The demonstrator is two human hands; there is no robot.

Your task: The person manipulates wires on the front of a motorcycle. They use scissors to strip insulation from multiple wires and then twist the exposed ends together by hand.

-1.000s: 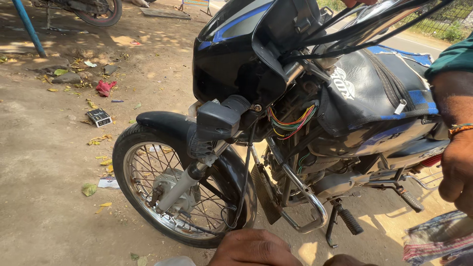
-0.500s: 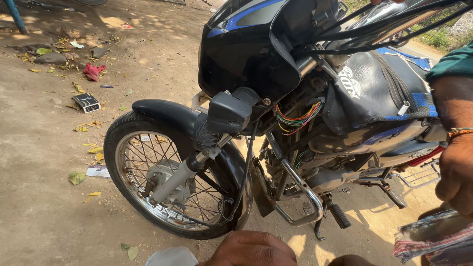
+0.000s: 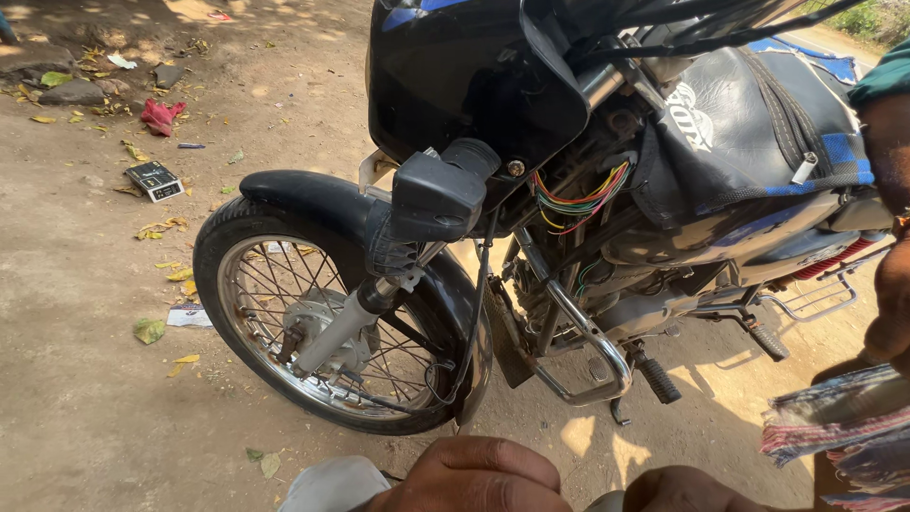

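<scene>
One motorcycle (image 3: 607, 190) fills the view, closer than half a second ago, its fairing now cut by the top edge. One front wheel (image 3: 322, 313) stands on the dirt ground (image 3: 85, 379), under one fender (image 3: 313, 204). A tank bag (image 3: 749, 133) sits zipped, so its contents are hidden. One bundle of coloured wires (image 3: 573, 199) hangs exposed. The left hand (image 3: 469, 479) lies low at the bottom edge, knuckles up; whether it grips anything cannot be told. The right hand (image 3: 697, 493) barely shows.

Harsh sunlight, dappled shadows, sharp focus
</scene>
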